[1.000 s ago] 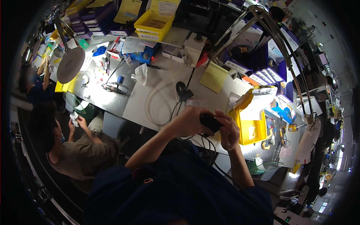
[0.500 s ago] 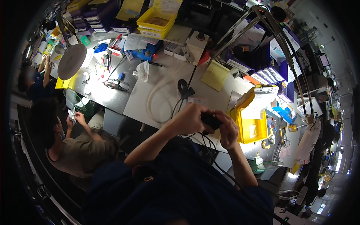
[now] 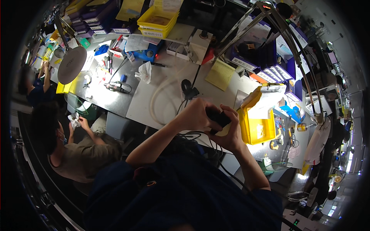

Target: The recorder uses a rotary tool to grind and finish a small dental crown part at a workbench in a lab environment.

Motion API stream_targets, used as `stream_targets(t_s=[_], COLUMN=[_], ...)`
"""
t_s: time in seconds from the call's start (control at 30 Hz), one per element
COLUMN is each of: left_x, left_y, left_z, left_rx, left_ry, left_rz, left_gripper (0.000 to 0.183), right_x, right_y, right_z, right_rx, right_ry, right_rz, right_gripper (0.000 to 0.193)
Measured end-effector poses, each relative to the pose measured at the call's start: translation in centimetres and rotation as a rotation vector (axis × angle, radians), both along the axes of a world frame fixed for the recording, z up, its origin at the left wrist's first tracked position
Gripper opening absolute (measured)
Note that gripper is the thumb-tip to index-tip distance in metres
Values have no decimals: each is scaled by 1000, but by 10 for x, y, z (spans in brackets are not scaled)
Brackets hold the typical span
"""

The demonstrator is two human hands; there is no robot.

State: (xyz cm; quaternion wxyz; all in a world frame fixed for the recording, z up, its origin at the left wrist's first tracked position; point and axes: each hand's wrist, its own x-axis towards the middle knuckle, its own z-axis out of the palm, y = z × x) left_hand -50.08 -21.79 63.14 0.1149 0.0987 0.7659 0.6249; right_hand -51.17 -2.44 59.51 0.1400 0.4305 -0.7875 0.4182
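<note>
Between my two hands, just above the bench's near edge, is a small black block-like object (image 3: 220, 118); its exact kind does not show. My left hand (image 3: 194, 114) is closed around its left side. The fingers of my right hand (image 3: 232, 133) curl over its right side, with the thumb below. Black cables (image 3: 192, 134) hang beneath the hands, and I cannot tell whether they join the object. On the bench beyond lies a black looped strap or cable piece (image 3: 188, 88).
To the right stands a yellow tray (image 3: 251, 131) with papers on it. A yellow sheet (image 3: 220, 74) lies farther back. Purple bins (image 3: 275, 71) and a metal lamp arm (image 3: 296, 50) rise at the right. At left, a seated co-worker (image 3: 83, 159) handles something white beside a round lamp head (image 3: 72, 64).
My right hand has shifted its grip, its thumb now under the black object and its fingers over it. The object has tilted and come slightly right. The cables have moved.
</note>
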Motion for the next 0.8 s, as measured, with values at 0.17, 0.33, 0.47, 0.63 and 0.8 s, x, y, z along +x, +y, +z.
stream_targets(t_s=[0.17, 0.33, 0.47, 0.63, 0.8], left_x=[1, -1, 0, 11, 23], left_y=[-1, -3, -2, 2, 8], left_z=[-1, 3, 5, 14, 23], left_rx=[76, 96, 112, -24, -147], left_ry=[33, -39, -55, 70, 358], left_rz=[36, -1, 2, 71, 198], left_gripper=[40, 40, 39, 46, 44], right_x=[3, 1, 3, 5, 9], right_y=[-2, -3, -1, 6, 21], right_z=[7, 11, 10, 30, 25], right_rx=[-4, -44, -54, -27, -86], right_ry=[15, 27, 14, -151, -175], right_rz=[-46, -73, -70, 20, -23], right_gripper=[90, 85, 84, 78, 47])
